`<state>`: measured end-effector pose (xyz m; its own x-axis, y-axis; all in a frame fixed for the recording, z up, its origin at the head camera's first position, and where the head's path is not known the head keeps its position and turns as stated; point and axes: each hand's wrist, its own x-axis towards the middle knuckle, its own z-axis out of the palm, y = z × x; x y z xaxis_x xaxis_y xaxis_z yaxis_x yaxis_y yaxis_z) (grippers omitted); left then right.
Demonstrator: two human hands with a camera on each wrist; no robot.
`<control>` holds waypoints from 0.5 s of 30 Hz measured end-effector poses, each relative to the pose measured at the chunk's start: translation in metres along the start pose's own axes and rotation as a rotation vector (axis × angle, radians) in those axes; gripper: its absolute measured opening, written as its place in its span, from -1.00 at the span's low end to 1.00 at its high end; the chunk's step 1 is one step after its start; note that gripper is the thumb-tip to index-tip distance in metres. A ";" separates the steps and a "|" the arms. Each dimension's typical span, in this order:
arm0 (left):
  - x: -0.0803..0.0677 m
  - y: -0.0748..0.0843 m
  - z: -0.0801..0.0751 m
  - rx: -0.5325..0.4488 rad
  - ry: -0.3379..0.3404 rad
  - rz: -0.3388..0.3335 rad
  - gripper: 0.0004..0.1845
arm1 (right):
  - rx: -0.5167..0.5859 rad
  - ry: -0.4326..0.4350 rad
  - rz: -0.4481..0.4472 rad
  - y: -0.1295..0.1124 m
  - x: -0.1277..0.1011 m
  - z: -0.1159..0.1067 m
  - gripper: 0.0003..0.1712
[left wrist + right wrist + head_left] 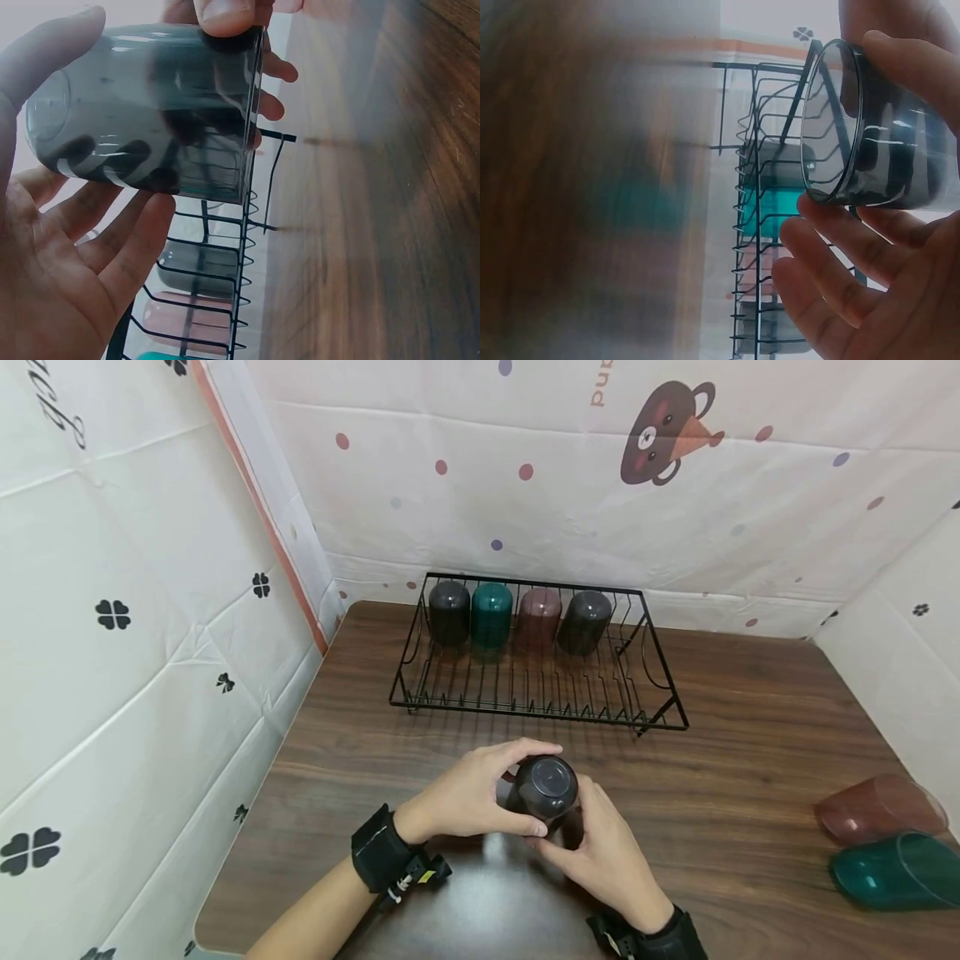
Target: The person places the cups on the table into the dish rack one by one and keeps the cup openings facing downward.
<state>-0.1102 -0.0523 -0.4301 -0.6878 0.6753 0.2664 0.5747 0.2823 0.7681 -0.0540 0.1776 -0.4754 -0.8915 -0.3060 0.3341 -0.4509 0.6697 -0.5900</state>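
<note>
Both hands hold one dark smoky cup [545,787] above the table's near middle, its base turned toward the head camera. My left hand [480,789] curls over its top and left side. My right hand [600,847] grips it from below and to the right. In the left wrist view the cup [150,112] lies on its side between thumb and fingers of the left hand [67,255]. The right wrist view shows the cup's [877,127] open rim facing the rack, with the fingers of the right hand [840,277] wrapped under it.
A black wire rack [525,711] stands at the back of the wooden table [750,710]. Its back row holds a dark cup [448,610], a teal cup [491,614], a maroon cup [540,618] and another dark cup [585,620], all upside down. A maroon cup [881,806] and a teal cup [896,868] lie at the right edge.
</note>
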 end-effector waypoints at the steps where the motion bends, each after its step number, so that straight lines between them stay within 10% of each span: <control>1: 0.000 0.000 0.000 -0.003 0.000 -0.001 -0.10 | 0.004 0.000 -0.003 0.000 0.000 0.000 -0.11; 15: -0.002 0.001 -0.011 0.014 -0.006 -0.014 -0.10 | 0.048 -0.037 0.013 0.001 0.000 0.000 -0.12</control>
<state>-0.1131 -0.0614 -0.4236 -0.6934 0.6750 0.2522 0.5710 0.3012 0.7637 -0.0542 0.1782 -0.4764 -0.8980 -0.3224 0.2993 -0.4398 0.6413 -0.6288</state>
